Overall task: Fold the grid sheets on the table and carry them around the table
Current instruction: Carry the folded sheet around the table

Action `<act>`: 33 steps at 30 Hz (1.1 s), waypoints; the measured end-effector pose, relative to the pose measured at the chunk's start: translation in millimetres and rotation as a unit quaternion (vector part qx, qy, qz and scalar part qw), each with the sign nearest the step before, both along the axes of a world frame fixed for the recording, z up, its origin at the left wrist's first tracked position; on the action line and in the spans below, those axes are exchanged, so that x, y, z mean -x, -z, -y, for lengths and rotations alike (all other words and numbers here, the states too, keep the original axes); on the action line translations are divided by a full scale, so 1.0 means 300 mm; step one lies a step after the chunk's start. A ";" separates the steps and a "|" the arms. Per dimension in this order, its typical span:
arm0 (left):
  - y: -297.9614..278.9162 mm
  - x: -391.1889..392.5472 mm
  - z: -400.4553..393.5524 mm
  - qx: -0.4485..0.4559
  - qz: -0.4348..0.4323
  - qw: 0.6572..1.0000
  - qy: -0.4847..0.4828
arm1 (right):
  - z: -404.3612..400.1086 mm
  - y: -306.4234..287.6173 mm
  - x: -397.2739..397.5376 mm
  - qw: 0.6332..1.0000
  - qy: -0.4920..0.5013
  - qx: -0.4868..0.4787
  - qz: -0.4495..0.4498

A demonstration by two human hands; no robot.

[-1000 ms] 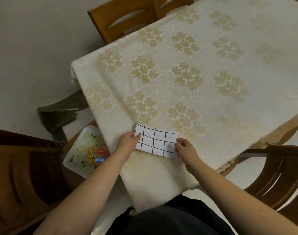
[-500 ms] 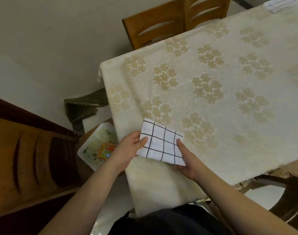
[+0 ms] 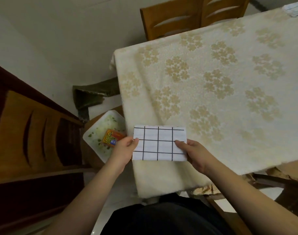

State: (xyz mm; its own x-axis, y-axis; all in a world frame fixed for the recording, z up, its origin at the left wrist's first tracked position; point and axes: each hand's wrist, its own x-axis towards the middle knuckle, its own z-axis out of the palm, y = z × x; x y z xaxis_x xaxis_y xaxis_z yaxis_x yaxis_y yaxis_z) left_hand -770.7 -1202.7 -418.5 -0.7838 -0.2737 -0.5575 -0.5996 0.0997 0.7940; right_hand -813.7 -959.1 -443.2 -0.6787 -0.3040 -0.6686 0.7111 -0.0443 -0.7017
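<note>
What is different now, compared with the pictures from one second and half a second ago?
The folded grid sheet, which lay on the tablecloth near the table edge, has been lifted off it and turned square to the person. The left hand and right hand keep pinching its two short sides. The camera has swung left. The white tray on the chair stays where it was.

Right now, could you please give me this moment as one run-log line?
stage: carry | folded grid sheet: lifted at table corner | left hand: pinches left edge | right hand: pinches right edge
</note>
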 end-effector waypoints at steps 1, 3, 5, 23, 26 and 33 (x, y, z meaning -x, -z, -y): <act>0.000 -0.017 0.000 -0.020 0.000 1.000 -0.007 | -0.003 -0.010 -0.020 1.000 -0.003 -0.006 -0.006; -0.003 -0.052 -0.001 -0.064 0.010 0.998 -0.021 | -0.002 -0.036 -0.067 1.000 0.003 -0.012 -0.023; -0.012 -0.095 0.006 -0.102 0.021 0.994 -0.025 | 0.009 -0.056 -0.126 0.998 0.014 -0.032 -0.054; -0.034 -0.566 0.049 -0.141 -0.013 0.988 0.065 | 0.056 -0.167 -0.799 0.970 0.148 -0.158 -0.106; -0.068 -0.600 -0.028 -0.148 -0.010 0.982 0.113 | -0.010 -0.185 -0.923 0.960 0.199 -0.178 -0.086; -0.114 -0.704 -0.253 -0.111 -0.035 0.964 0.240 | -0.194 -0.215 -1.202 0.931 0.302 -0.194 -0.065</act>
State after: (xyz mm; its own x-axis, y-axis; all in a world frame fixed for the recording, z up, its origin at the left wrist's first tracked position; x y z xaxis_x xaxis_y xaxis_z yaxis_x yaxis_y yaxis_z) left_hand -559.4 -1126.8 -384.4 -0.8285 0.2495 -0.5013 -0.4707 0.1746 0.8648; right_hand -453.2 -901.0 -378.7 -0.7305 0.4066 -0.5487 0.5463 -0.1343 -0.8268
